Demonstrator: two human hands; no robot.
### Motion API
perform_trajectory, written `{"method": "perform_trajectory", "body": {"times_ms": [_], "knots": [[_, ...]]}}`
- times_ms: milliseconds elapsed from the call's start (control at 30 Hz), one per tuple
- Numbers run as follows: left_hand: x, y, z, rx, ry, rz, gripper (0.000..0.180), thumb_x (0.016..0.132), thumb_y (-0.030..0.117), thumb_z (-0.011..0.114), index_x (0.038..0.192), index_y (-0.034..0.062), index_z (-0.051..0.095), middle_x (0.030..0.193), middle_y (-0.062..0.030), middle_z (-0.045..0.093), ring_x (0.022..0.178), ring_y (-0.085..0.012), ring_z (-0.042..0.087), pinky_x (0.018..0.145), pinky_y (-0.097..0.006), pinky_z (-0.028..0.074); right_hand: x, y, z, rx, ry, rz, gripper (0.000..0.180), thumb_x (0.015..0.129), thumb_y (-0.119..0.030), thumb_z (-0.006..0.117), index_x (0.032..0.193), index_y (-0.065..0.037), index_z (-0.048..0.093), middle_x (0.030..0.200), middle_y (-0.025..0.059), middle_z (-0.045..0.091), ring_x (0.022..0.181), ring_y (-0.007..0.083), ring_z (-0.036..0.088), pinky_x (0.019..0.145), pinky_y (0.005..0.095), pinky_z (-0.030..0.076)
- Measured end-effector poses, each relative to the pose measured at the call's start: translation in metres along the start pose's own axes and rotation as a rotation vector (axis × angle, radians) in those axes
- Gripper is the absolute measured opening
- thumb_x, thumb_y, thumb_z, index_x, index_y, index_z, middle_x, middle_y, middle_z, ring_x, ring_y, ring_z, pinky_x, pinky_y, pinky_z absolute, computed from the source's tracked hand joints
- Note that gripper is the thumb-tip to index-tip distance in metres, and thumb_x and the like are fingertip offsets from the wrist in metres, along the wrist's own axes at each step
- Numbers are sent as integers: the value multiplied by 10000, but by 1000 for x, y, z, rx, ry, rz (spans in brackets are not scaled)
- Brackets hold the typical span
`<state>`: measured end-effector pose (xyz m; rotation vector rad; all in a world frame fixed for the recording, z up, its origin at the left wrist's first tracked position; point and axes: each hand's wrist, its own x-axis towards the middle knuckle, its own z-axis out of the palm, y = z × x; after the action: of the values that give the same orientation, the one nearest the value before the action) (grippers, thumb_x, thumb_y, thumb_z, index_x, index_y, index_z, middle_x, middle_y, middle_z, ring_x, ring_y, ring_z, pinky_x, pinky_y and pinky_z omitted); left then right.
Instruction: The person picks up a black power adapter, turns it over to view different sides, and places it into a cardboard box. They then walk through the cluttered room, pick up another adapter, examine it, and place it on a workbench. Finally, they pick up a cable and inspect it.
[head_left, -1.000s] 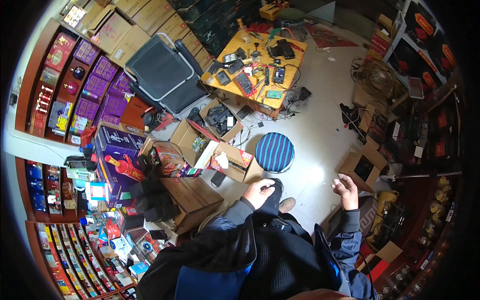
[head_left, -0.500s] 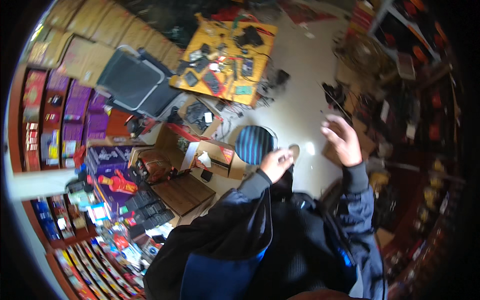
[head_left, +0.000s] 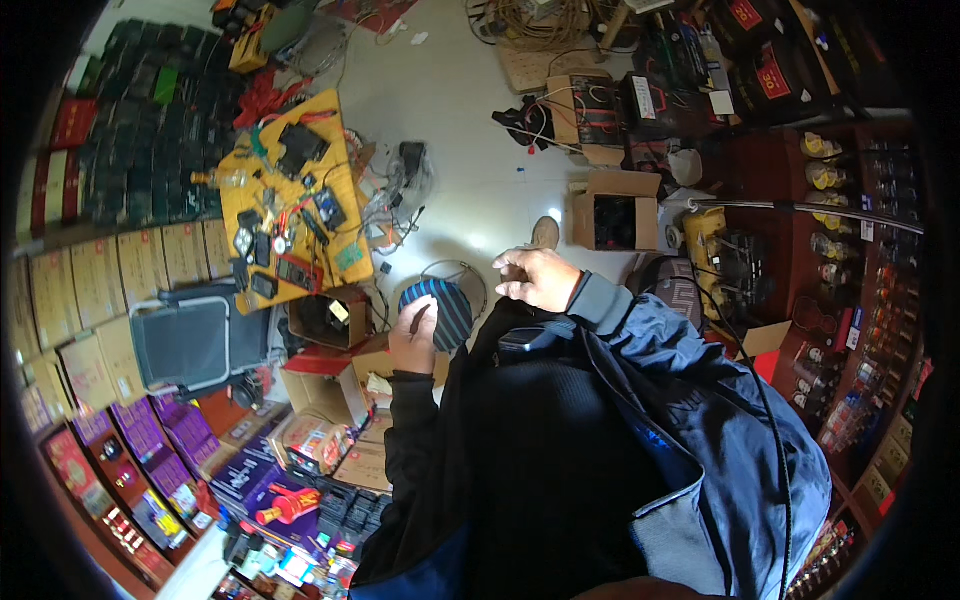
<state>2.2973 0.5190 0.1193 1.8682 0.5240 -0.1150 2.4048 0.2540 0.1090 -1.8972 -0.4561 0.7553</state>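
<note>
My left hand is raised in front of my chest with its fingers curled into a loose fist. It hangs just over the edge of a round blue-and-black striped stool; I cannot make out anything in it. My right hand is held out to the right of the stool, palm down, fingers slightly spread and bent, holding nothing. Both arms wear dark sleeves, the right one a blue jacket. The toe of a shoe shows on the pale floor beyond the right hand.
A low yellow table littered with tools and small devices stands ahead on the left. An open cardboard box sits ahead on the right, several open cartons near my left side. A grey folded chair and shelves of boxed goods line the left.
The view has swung round, so the table and stool sit further left. My right hand has come down and in toward the stool; my left hand stays in a fist near it.
</note>
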Motion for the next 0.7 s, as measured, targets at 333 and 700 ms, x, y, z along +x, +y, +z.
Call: {"method": "perform_trajectory", "body": {"times_ms": [333, 700], "knots": [[110, 80, 76, -64, -213, 60, 206, 994, 102, 611, 1148, -19, 675, 1058, -70, 711, 996, -144, 644, 902, -277, 489, 47, 53, -104, 172, 182, 135, 396, 887, -264, 753, 1142, 18, 647, 1008, 171, 709, 922, 276, 694, 828, 370, 548], [204, 91, 66, -89, -179, -143, 233, 1009, 93, 565, 1178, -37, 659, 1111, -126, 715, 1053, -181, 658, 965, -301, 488, 143, 76, -157, 176, 80, 252, 403, 909, -201, 718, 1220, 36, 620, 973, 144, 707, 871, 198, 684, 765, 346, 546]]}}
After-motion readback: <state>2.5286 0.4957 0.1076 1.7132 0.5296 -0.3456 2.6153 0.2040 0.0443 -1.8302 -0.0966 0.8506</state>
